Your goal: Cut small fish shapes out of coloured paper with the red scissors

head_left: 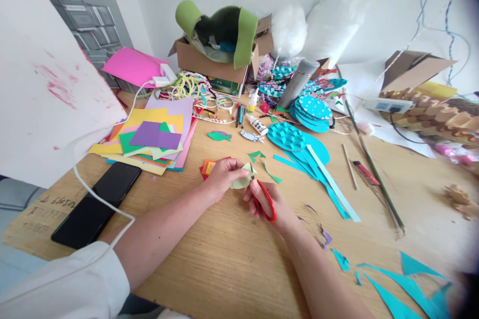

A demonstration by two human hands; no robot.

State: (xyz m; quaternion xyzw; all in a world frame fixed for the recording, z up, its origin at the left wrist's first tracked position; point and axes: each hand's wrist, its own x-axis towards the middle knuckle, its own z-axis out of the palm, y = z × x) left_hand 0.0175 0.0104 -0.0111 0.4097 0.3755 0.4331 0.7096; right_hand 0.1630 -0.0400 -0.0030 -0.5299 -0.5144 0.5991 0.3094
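Note:
My left hand (223, 178) pinches a small piece of pale green paper (240, 182) between thumb and fingers, above the table. A pair of scissors (268, 202) with red handles is in my right hand (267, 200), and its blades meet the pale green paper's right edge. Beside my left hand lie small orange, red and yellow paper pieces (206, 167). Just beyond the hands are dark green paper scraps (272, 173). Farther back rest a green and purple paper fish (220, 136) and a white fish cutout (250, 136).
A stack of coloured paper (151, 134) and a black phone (97, 204) lie to the left, with a white cable (90, 190) across the phone. Turquoise ovals (286, 137), strips and scraps (392, 296) spread on the right. Behind stand a glue bottle (258, 125), a grey flask (300, 82) and a cardboard box (209, 62).

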